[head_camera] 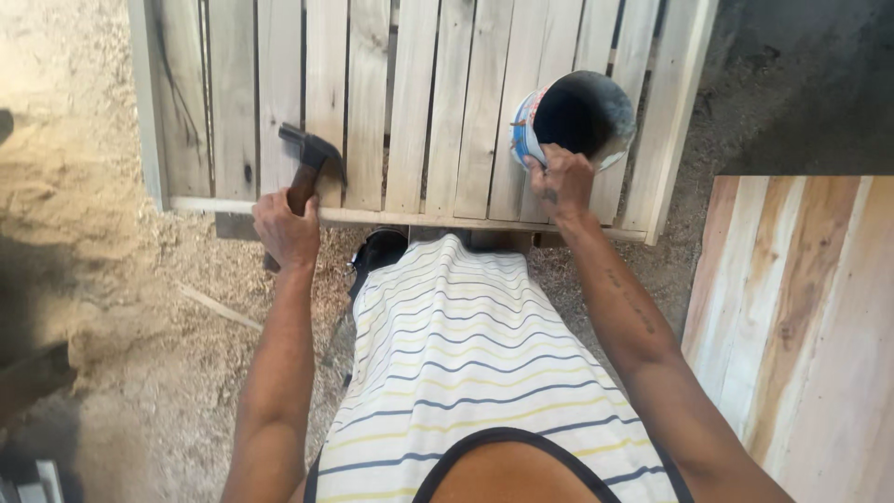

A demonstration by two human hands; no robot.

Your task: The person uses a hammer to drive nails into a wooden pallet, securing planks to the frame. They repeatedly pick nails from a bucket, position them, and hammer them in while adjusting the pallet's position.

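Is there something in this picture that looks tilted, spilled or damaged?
The tin can is tipped on its side over the slatted wooden panel, its open mouth facing the camera, with the right hand gripping its rim. Nothing is seen spilling out. The left hand holds a hammer. Sawdust covers the ground.
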